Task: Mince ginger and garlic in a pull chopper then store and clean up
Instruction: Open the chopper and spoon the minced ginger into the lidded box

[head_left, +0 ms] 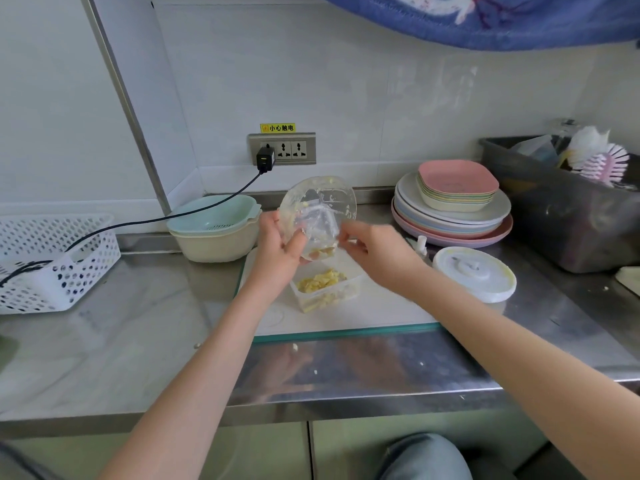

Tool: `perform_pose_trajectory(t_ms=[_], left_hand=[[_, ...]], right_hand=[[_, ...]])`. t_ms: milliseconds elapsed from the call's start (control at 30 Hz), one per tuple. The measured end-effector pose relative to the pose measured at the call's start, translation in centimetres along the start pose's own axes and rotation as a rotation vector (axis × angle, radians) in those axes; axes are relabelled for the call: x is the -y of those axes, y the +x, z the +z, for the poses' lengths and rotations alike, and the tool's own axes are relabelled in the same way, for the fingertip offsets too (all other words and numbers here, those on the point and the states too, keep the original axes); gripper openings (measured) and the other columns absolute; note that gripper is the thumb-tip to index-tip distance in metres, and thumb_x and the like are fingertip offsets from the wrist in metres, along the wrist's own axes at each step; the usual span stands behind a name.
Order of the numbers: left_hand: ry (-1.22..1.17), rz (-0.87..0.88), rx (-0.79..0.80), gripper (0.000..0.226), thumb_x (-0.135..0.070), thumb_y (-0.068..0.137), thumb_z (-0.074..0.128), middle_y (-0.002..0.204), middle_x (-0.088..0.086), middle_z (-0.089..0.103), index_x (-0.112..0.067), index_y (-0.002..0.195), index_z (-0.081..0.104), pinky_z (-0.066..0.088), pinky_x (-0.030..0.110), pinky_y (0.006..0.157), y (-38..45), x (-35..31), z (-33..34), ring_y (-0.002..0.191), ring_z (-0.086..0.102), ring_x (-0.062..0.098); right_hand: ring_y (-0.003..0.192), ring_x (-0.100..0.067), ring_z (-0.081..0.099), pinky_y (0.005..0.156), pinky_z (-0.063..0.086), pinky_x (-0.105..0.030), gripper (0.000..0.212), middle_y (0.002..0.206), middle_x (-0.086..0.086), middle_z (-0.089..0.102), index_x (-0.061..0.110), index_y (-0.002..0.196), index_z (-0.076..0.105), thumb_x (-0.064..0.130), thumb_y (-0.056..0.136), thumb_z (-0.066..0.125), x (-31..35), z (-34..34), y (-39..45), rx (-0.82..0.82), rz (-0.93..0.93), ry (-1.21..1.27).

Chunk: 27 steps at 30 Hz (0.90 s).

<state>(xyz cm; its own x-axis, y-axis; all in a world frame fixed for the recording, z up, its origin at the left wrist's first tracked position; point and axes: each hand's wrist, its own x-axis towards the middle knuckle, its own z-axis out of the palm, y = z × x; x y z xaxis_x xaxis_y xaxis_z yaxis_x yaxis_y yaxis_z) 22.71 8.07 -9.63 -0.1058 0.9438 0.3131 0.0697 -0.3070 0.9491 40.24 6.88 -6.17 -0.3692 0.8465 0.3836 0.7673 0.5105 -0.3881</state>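
My left hand grips the clear chopper bowl, tipped mouth-down over a small clear storage box on the white cutting board. Yellow mince lies in the box, and a few bits cling to the bowl's lower rim. My right hand reaches to that rim with fingers pinched; it is blurred and I cannot tell if anything is in them. The chopper's white lid lies upside down on the counter to the right, with a small white blade part beside it.
Stacked plates stand at the back right, next to a dark bin with brushes. A green colander in a cream bowl sits back left, a white perforated basket at far left, with a black cable across it. Crumbs dot the steel counter.
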Motion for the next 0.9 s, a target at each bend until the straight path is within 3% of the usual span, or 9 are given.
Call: perform_pose_trajectory(t_ms=[100, 233, 367, 467, 567, 633, 733, 800, 900], left_hand=[[0.006, 0.017, 0.024, 0.03, -0.011, 0.098, 0.048, 0.126, -0.004, 0.046, -0.014, 0.121, 0.03, 0.057, 0.049, 0.084, 0.2, 0.1, 0.3, 0.113, 0.055, 0.002], [0.021, 0.062, 0.029, 0.03, -0.002, 0.096, 0.049, 0.111, -0.012, 0.047, -0.014, 0.115, 0.029, 0.055, 0.053, 0.084, 0.8, 0.0, 0.4, 0.093, 0.056, -0.016], [0.038, 0.041, 0.041, 0.032, 0.0, 0.094, 0.05, 0.112, -0.011, 0.047, -0.018, 0.11, 0.029, 0.054, 0.056, 0.085, 1.0, 0.2, 0.4, 0.095, 0.055, -0.015], [-0.118, -0.044, 0.059, 0.038, 0.003, 0.092, 0.052, 0.118, -0.006, 0.051, -0.028, 0.106, 0.034, 0.056, 0.052, 0.084, 0.8, -0.5, 1.1, 0.114, 0.058, 0.012], [-0.452, -0.21, 0.148, 0.058, 0.015, 0.084, 0.053, 0.122, 0.008, 0.054, -0.025, 0.126, 0.042, 0.058, 0.048, 0.076, 0.5, -1.0, 1.1, 0.108, 0.06, 0.025], [-0.682, -0.301, 0.259, 0.076, 0.005, 0.069, 0.063, 0.111, 0.013, 0.062, -0.014, 0.14, 0.044, 0.056, 0.047, 0.074, 0.4, -1.3, 0.4, 0.093, 0.064, 0.026], [-0.858, -0.327, 0.31, 0.057, -0.026, 0.052, 0.072, 0.099, 0.012, 0.068, -0.017, 0.108, 0.072, 0.05, 0.047, 0.08, 0.8, -1.5, -0.3, 0.087, 0.064, 0.03], [-0.846, -0.393, 0.21, 0.058, -0.041, 0.061, 0.074, 0.111, 0.011, 0.064, -0.019, 0.114, 0.065, 0.05, 0.05, 0.082, 1.1, -1.5, 0.0, 0.093, 0.063, 0.032], [-0.796, -0.439, 0.042, 0.066, -0.061, 0.082, 0.056, 0.132, 0.012, 0.057, -0.02, 0.133, 0.052, 0.048, 0.06, 0.088, 1.5, -1.1, 0.1, 0.109, 0.06, 0.034]], right_hand=[[0.061, -0.025, 0.043, 0.056, 0.032, -0.03, 0.01, 0.065, -0.001, 0.048, 0.01, 0.098, 0.056, 0.017, 0.095, 0.051, -0.5, -0.3, 1.0, -0.073, 0.081, -0.028], [0.066, -0.027, 0.05, 0.061, 0.03, -0.028, 0.009, 0.07, 0.0, 0.051, 0.014, 0.098, 0.057, 0.022, 0.096, 0.052, -1.1, 0.3, -1.9, 0.101, 0.052, -0.048], [0.051, -0.013, 0.04, 0.047, 0.024, -0.022, 0.009, 0.055, 0.01, 0.04, 0.01, 0.094, 0.059, 0.019, 0.094, 0.055, -1.9, -0.8, -2.1, -0.044, 0.055, 0.002], [0.049, -0.009, 0.035, 0.049, 0.029, -0.02, 0.006, 0.054, 0.009, 0.039, 0.012, 0.092, 0.056, 0.018, 0.093, 0.056, -0.4, -0.7, -0.2, -0.166, 0.067, 0.173], [0.048, -0.008, 0.034, 0.048, 0.03, -0.017, 0.006, 0.053, 0.006, 0.04, 0.015, 0.088, 0.055, 0.018, 0.093, 0.057, 1.3, 0.4, 0.7, -0.152, 0.07, 0.279], [0.048, -0.01, 0.035, 0.049, 0.031, -0.022, 0.006, 0.055, 0.004, 0.042, 0.014, 0.088, 0.057, 0.017, 0.093, 0.057, 1.8, 1.2, 0.5, -0.079, 0.067, 0.27], [0.055, -0.019, 0.041, 0.055, 0.037, -0.031, 0.008, 0.066, -0.004, 0.052, 0.011, 0.095, 0.059, 0.017, 0.094, 0.054, 2.1, 1.5, -0.1, -0.001, 0.036, 0.214], [0.063, -0.023, 0.043, 0.061, 0.039, -0.035, 0.01, 0.071, -0.005, 0.054, 0.01, 0.097, 0.059, 0.017, 0.095, 0.052, 2.3, 1.1, -0.2, 0.044, -0.023, 0.099], [0.069, -0.023, 0.045, 0.065, 0.032, -0.029, 0.011, 0.072, 0.003, 0.05, 0.014, 0.095, 0.06, 0.017, 0.095, 0.05, 2.5, -0.3, 0.1, 0.053, -0.072, -0.126]])
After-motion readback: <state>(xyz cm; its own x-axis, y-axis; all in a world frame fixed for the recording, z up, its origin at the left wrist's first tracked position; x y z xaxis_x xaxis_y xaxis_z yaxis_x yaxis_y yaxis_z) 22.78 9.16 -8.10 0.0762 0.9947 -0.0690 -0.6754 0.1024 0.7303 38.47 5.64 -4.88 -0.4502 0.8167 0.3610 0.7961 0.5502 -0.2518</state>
